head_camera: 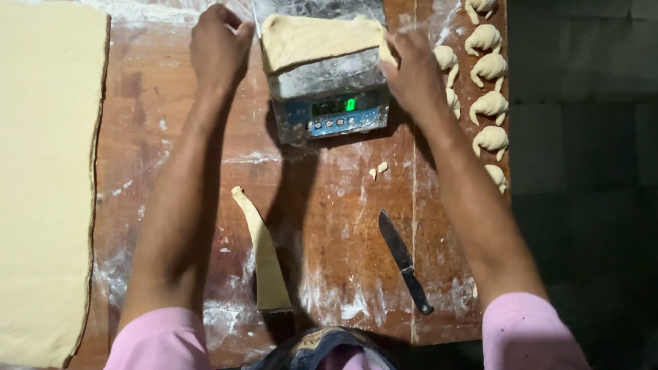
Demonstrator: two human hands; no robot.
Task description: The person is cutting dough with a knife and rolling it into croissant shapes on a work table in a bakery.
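I am reaching both arms out over a floured wooden table [171, 137] toward a small kitchen scale [329, 103] that is sitting at the far edge. A folded slab of dough [319, 38] is lying on the scale's metal tray, covering most of it.

My left hand [219, 44] is hovering just beside the left edge of the dough, fingers curled inward in a loose fist; I cannot tell whether it is pinching the dough or only touching the tray. My right hand [411, 68] is pressing against the right edge of the dough, fingers curled narrowly around its corner, so I am holding that side.

Nearer to me, a long thin wedge of dough [264, 257] is lying on the table between my arms, its point facing away from me. A knife [404, 260] with a dark handle is resting to the right of it, well apart from both hands. Two tiny dough scraps [378, 169] are sitting just below the scale. A big rolled-out sheet of dough [44, 178] is covering the table's left side, and shaped crescent rolls [488, 103] are lining the right edge.
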